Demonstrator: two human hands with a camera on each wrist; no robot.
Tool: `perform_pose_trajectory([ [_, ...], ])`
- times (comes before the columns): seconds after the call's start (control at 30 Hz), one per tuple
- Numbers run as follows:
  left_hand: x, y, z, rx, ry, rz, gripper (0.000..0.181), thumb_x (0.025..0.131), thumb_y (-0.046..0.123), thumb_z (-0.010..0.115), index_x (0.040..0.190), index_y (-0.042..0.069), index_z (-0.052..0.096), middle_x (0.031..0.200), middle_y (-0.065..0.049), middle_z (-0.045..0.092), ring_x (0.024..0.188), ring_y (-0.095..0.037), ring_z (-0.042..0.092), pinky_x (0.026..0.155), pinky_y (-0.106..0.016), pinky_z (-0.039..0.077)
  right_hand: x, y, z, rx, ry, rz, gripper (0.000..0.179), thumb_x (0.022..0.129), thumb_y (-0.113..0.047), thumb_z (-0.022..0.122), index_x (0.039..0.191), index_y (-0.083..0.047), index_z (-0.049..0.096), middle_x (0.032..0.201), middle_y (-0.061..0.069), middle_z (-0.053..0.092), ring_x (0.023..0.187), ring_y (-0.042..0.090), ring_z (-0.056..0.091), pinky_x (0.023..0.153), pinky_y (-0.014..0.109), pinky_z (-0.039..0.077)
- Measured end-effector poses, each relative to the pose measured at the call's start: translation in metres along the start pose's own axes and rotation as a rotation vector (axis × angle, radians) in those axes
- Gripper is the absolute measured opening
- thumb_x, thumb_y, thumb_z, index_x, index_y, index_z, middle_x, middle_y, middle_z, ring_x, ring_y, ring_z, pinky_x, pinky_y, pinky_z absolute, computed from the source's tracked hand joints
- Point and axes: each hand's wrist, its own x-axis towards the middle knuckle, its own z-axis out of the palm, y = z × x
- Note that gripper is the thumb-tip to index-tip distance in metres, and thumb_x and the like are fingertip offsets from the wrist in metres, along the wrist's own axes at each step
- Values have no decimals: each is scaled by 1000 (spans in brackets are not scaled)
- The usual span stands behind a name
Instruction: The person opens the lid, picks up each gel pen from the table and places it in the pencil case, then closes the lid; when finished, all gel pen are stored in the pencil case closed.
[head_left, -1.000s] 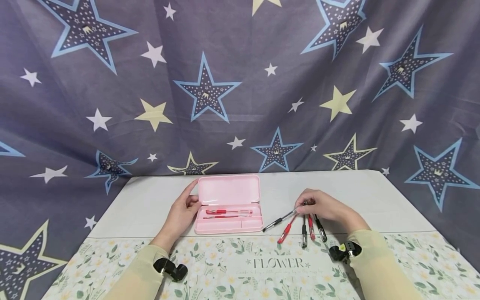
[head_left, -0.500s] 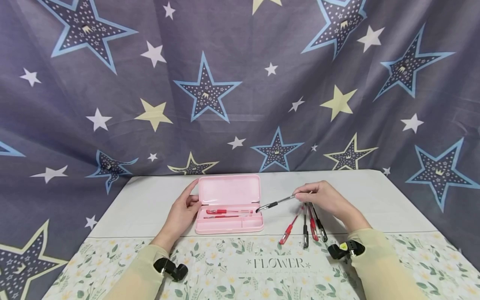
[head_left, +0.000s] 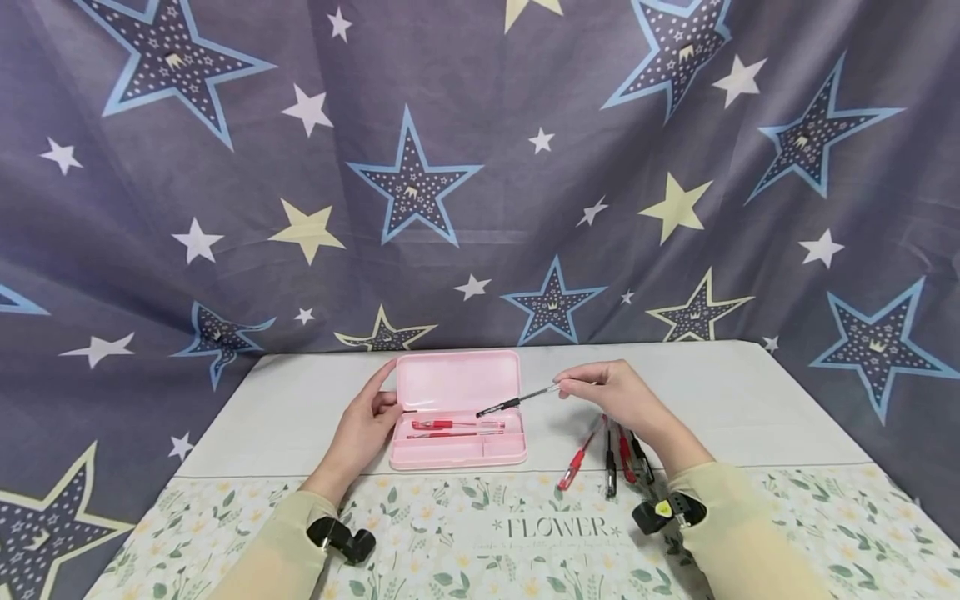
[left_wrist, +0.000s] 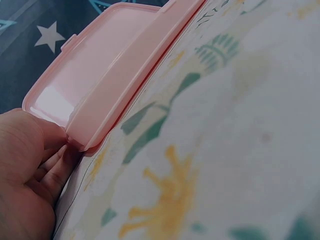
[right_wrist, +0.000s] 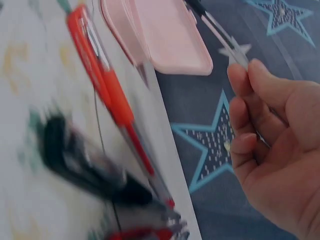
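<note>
The pink pencil case [head_left: 458, 454] lies with its lid raised, and two red pens [head_left: 456, 425] rest in its long compartment. At its left end my left hand [head_left: 363, 429] holds the case, the index finger along the lid's edge; the left wrist view shows thumb and fingers at the case's corner [left_wrist: 82, 142]. My right hand [head_left: 615, 396] pinches a clear-barrelled black pen [head_left: 517, 402] by one end between thumb and fingertips. The pen's black capped end hangs over the right part of the case, tilted down to the left.
Right of the case, several red and black pens lie fanned out on the table, among them a red pen [head_left: 573, 467] and a black pen [head_left: 611, 471]. A floral mat [head_left: 420, 533] covers the table's near part. A star-patterned curtain [head_left: 480, 167] hangs behind.
My right hand has lifted the black pen off the pile and carried it left, over the case. The left hand and the case have stayed put.
</note>
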Motion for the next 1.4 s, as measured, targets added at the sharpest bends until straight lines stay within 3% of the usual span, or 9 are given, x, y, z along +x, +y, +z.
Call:
perform_pose_trajectory([
  [0.27, 0, -1, -1, 0, 2, 4, 77, 110, 4, 66, 175, 31, 35, 119, -11, 76, 104, -21, 66, 91, -29, 52, 8, -16, 27, 84, -14, -5, 28, 109, -26, 74, 126, -6, 83, 106, 4, 84, 131, 28, 68, 117, 57, 45],
  [0.57, -1, -2, -1, 16, 6, 1, 77, 110, 4, 65, 175, 32, 34, 119, -11, 76, 105, -21, 66, 93, -34, 53, 13, -29, 59, 94, -54, 5, 25, 108, -22, 75, 126, -7, 84, 106, 5, 84, 129, 27, 69, 116, 55, 48],
  [0.77, 0, -2, 0, 19, 8, 10, 78, 109, 3, 66, 175, 31, 35, 118, -11, 77, 105, -21, 67, 94, -35, 53, 16, -34, 77, 108, -52, 20, 21, 106, -16, 77, 122, -4, 85, 106, 8, 84, 119, 26, 75, 111, 50, 53],
  [1.1, -1, -3, -1, 19, 12, 9, 78, 109, 2, 66, 175, 31, 35, 117, -10, 77, 104, -21, 67, 94, -36, 53, 18, -33, 94, 67, -78, 10, 17, 105, -13, 76, 117, -6, 87, 103, 5, 84, 108, 20, 78, 105, 46, 57],
  [1.4, 0, -1, 0, 29, 11, 19, 79, 108, 3, 67, 174, 30, 36, 117, -10, 77, 104, -21, 68, 97, -40, 53, 18, -31, 98, 14, -26, 43, 14, 102, -15, 79, 112, -11, 89, 106, 2, 84, 108, 18, 76, 105, 46, 56],
])
